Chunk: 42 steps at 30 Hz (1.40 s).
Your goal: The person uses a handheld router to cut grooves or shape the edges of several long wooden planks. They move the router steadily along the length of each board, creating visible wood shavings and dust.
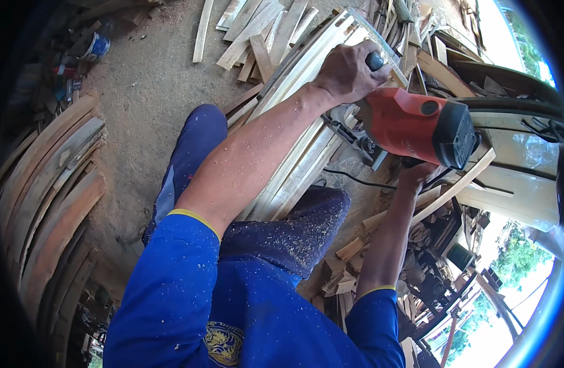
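My left hand (346, 73) is closed round the black knob (374, 60) of a red and black power tool (408, 122) with a metal base. My right hand (417, 175) is curled on the tool's rear handle, partly hidden beneath the motor housing. The tool rests over a bundle of long pale wooden strips (294, 150) running away from my body between my knees. A light-blue metal strip or edge (389, 55) lies along the far right side of the bundle. Wood shavings speckle my arms and trousers.
Loose boards (257, 37) lie on the dusty ground (135, 73) ahead. Curved planks (61, 178) are stacked at left, near a bucket (98, 46). A black cord (355, 178) trails under the tool. Long pale panels (509, 159) and wood scraps (340, 276) fill the right.
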Available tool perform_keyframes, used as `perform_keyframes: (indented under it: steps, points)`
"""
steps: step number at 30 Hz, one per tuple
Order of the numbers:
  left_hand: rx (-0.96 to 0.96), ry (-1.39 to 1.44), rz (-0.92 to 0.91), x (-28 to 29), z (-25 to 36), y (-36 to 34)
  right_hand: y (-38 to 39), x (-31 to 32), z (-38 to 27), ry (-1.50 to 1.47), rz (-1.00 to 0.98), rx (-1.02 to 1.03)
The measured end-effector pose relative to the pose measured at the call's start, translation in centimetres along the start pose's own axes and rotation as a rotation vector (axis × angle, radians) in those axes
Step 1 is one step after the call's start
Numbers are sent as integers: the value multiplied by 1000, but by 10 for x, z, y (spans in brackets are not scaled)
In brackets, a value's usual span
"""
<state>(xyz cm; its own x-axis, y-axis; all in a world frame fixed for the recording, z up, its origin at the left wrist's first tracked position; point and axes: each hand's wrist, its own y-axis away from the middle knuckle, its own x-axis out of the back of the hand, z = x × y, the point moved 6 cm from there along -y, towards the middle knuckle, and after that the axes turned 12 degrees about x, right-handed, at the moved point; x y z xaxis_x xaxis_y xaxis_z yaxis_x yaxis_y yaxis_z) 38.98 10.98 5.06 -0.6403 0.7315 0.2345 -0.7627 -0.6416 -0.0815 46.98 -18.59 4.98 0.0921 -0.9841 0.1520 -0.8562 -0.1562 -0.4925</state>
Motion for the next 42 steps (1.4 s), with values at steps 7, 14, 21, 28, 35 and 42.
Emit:
perform_keyframes:
  steps: [7,14,21,28,35,42]
  points:
    - [-24,-21,-11,0,-5,-2,0,6,-2,406,-168,260]
    - [-27,-11,-18,-2,-8,-1,-1,14,9,432,-153,290]
    - [-25,12,-20,-2,-14,0,4,6,1,746,-268,518]
    - [-12,-19,-40,-5,-28,2,15,13,21,857,-303,550]
    - [-22,-36,-42,-4,-34,5,25,4,20,850,-301,507]
    - [39,-17,-69,-3,-11,-1,7,1,4,376,-35,-41]
